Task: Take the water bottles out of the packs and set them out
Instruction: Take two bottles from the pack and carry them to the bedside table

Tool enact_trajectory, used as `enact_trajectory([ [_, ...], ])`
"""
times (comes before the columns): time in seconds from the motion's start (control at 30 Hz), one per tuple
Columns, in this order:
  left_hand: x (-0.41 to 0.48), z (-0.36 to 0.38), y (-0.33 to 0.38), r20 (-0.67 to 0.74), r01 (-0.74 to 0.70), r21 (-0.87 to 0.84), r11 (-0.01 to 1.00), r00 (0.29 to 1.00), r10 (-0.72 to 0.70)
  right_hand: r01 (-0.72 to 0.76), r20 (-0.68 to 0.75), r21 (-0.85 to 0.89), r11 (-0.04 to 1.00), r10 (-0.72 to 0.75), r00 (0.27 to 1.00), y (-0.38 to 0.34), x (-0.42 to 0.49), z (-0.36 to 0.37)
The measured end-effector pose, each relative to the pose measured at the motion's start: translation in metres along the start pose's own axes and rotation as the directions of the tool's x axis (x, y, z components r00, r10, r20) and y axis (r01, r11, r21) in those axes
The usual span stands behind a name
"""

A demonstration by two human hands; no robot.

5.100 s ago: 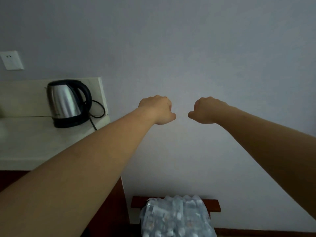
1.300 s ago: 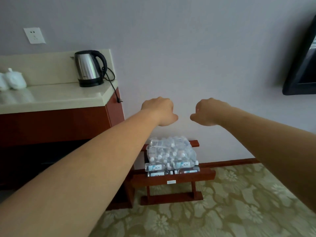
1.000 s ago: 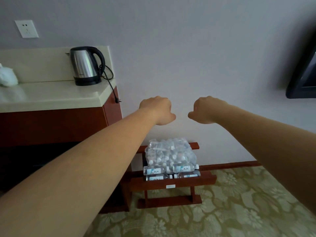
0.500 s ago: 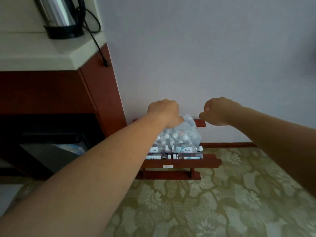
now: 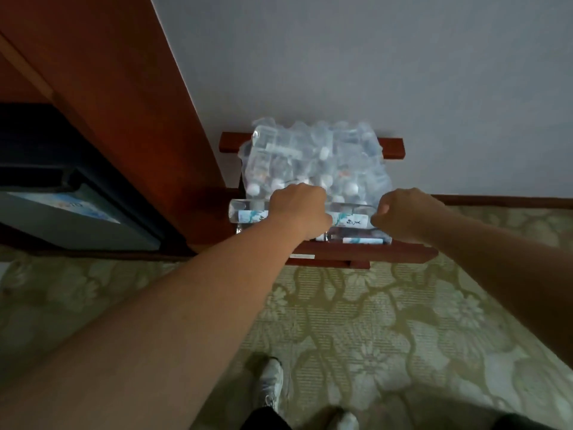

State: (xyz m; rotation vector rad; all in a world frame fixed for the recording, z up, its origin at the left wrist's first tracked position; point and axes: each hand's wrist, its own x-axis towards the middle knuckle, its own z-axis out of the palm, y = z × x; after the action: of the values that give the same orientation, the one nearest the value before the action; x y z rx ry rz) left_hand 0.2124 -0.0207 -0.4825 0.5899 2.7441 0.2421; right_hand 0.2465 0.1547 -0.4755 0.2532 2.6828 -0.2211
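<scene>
Now, wrapped pack [image 5: 356,162] holds bottles [image 5: 324,153] (white-capped), on rack [image 5: 392,148].

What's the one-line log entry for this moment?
phase: reach | left grip: fisted, over bottle pack | right grip: fisted, empty | bottle pack: on wooden rack

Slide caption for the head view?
Left hand and right hand, both curled, poised at the shrink-wrapped water bottle pack on a wooden rack.
</scene>
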Motion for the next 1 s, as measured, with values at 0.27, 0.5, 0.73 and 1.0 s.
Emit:
enact_trajectory([
  [0.27,0.071,0.092,-0.057,-0.058,-0.043,0.132,0.99,0.997,0.051,0.006,-0.102,0.04,0.999,-0.002,0.995,-0.013,0.09,0.097],
  [0.5,0.096,0.136,-0.109,-0.08,-0.012,0.276,0.961,0.996,0.036,0.028,-0.22,-0.222,0.975,-0.078,0.972,-0.028,0.136,0.144],
  [0.73,0.111,0.145,-0.122,-0.086,-0.043,0.344,0.938,0.993,0.077,0.023,-0.197,-0.273,0.962,-0.079,0.977,-0.027,0.15,0.148],
  [1.0,0.12,0.143,-0.118,-0.07,-0.052,0.45,0.892,0.993,0.093,0.048,-0.202,-0.31,0.949,-0.115,0.973,-0.025,0.151,0.146],
])
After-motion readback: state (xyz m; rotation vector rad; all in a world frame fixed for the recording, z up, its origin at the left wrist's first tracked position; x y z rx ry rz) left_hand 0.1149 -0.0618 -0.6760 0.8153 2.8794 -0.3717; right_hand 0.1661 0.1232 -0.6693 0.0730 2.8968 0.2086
